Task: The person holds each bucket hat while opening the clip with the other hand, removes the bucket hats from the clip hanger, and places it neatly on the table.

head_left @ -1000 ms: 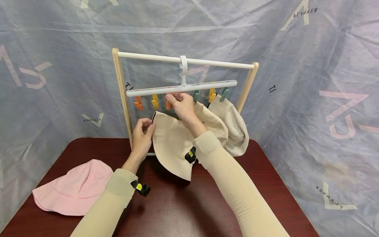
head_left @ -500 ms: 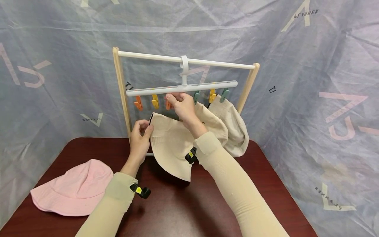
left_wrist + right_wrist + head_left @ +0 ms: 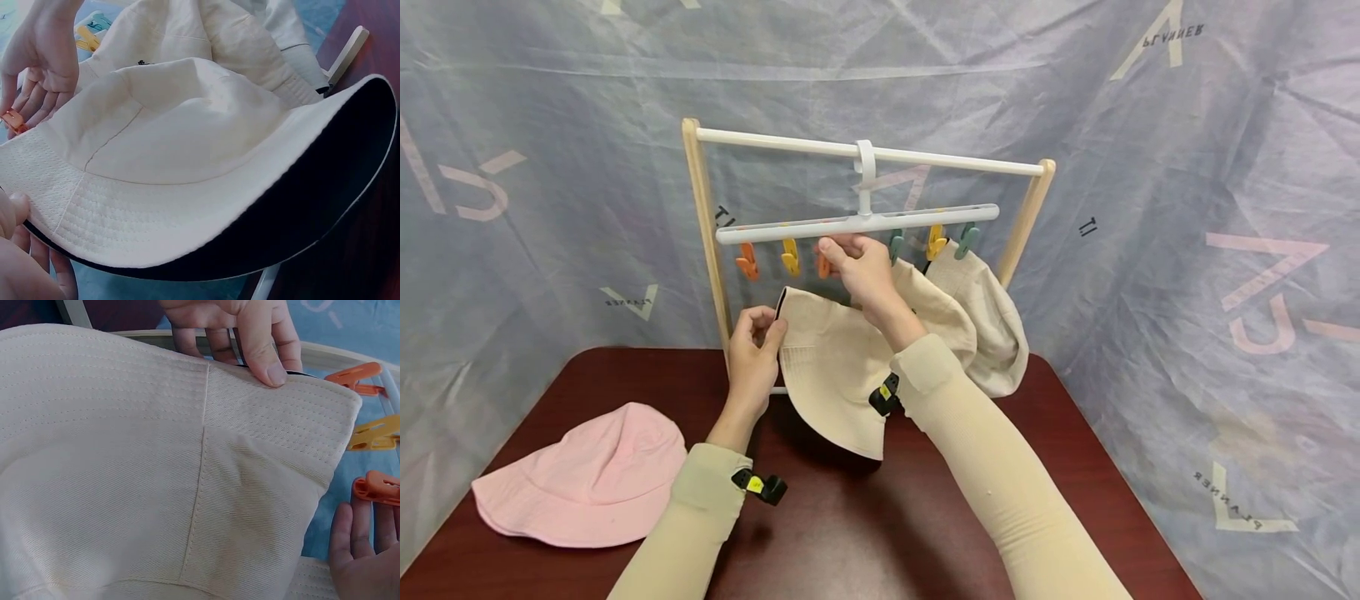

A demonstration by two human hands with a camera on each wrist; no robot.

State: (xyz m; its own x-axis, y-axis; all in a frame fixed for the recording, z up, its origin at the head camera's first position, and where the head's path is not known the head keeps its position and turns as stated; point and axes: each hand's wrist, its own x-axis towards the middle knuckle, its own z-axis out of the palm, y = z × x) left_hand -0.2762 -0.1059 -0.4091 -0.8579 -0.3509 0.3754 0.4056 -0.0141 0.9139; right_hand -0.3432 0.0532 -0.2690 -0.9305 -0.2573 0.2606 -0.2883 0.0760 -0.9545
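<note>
A cream bucket hat (image 3: 831, 367) with a dark lining hangs tilted below the white clip hanger (image 3: 790, 229). My left hand (image 3: 752, 358) pinches its brim edge, thumb on the outer face, as the right wrist view shows. My right hand (image 3: 867, 279) holds an orange clothespin (image 3: 381, 487) under the hanger's middle. In the right wrist view that clothespin stands apart from the hat's edge. Two more light hats, a cream hat (image 3: 936, 312) and a paler hat (image 3: 988, 321), hang at the right near the green clothespin (image 3: 967, 240) and yellow clothespin (image 3: 936, 242).
A pink bucket hat (image 3: 591, 479) lies on the dark red table (image 3: 842, 533) at the left. The hanger hooks over the white bar (image 3: 775, 142) of a wooden-legged rack (image 3: 703, 217). Another orange clothespin (image 3: 747, 262) and yellow clothespin (image 3: 790, 257) hang at the left. Grey cloth surrounds the table.
My left hand has shifted slightly left and down, drawing the bucket hat's brim edge with it. My right hand stays at the orange clothespin.
</note>
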